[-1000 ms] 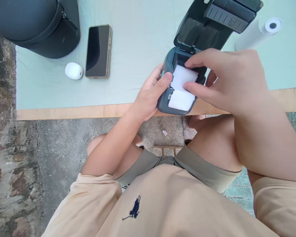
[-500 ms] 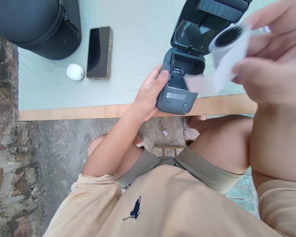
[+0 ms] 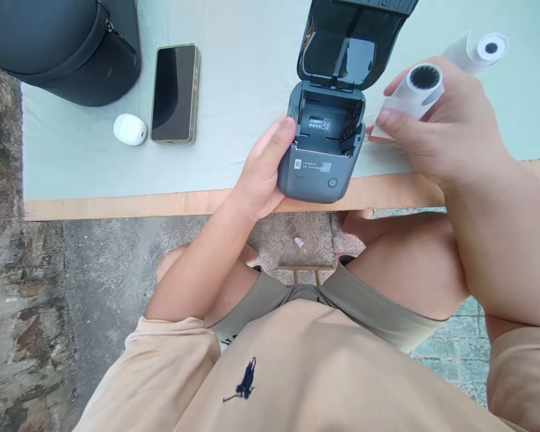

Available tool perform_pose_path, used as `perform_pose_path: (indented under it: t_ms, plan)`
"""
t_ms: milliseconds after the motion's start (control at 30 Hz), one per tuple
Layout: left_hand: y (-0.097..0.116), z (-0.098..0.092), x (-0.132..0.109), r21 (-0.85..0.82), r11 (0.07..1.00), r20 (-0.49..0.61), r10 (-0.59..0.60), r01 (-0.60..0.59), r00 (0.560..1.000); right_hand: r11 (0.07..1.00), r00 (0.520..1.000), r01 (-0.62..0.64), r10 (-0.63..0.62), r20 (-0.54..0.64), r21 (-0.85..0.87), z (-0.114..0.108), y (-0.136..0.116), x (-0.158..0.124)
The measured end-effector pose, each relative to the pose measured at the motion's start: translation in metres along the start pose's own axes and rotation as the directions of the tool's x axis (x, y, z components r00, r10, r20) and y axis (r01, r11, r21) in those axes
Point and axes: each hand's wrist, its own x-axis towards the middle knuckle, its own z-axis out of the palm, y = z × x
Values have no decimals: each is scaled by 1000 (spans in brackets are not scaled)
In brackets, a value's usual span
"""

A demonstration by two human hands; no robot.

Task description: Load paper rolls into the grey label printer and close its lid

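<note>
A small dark grey printer [image 3: 317, 171] stands at the table's near edge with its lid [image 3: 342, 51] swung up and its paper bay bare. My left hand [image 3: 263, 168] grips the printer's left side, thumb on its top rim. To the right of the printer, my right hand [image 3: 445, 129] is closed round a white paper roll [image 3: 416, 90] with a dark core, held just above the table.
A second white paper roll [image 3: 481, 48] lies at the back right. A phone [image 3: 174, 93] lies face up, a white oval object [image 3: 129, 129] beside it, a large dark zipped case [image 3: 67, 45] at the back left. The table's wooden edge [image 3: 117, 205] runs above stone paving.
My right hand lifted the paper roll out of the printer's bay, swung it up and right, then lowered it beside the printer. The bay now shows bare. My left hand stayed on the printer.
</note>
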Motion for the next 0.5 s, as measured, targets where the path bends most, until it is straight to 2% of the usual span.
perform_pose_path:
  t_ms: [67, 133, 233, 333, 400, 433, 500]
  plan:
    - [1, 2, -2, -26, 1000, -13, -13, 13, 1000, 965, 999, 28, -36, -27, -261, 1, -2, -3]
    - [2, 3, -2, -41, 999, -11, -18, 17, 1000, 913, 995, 50, -80, -56, -406, 0, -3, -3]
    - [3, 3, -2, -41, 999, -5, -22, 22, 1000, 885, 991, 84, -123, -56, -458, 2, -5, -2]
    - [3, 3, -2, -39, 999, -10, -21, 21, 1000, 857, 999, -2, -20, -39, -516, 4, -6, 0]
    - [4, 3, -2, -38, 999, 5, -14, 14, 1000, 864, 1000, 8, -13, -6, -503, 0, -3, 1]
    - [4, 3, -2, -42, 999, 18, -14, 15, 1000, 879, 997, 65, -77, -7, -472, -4, -1, 1]
    - [4, 3, -2, -57, 998, 33, -15, 16, 999, 892, 953, 218, -282, -108, -396, -18, 6, 3]
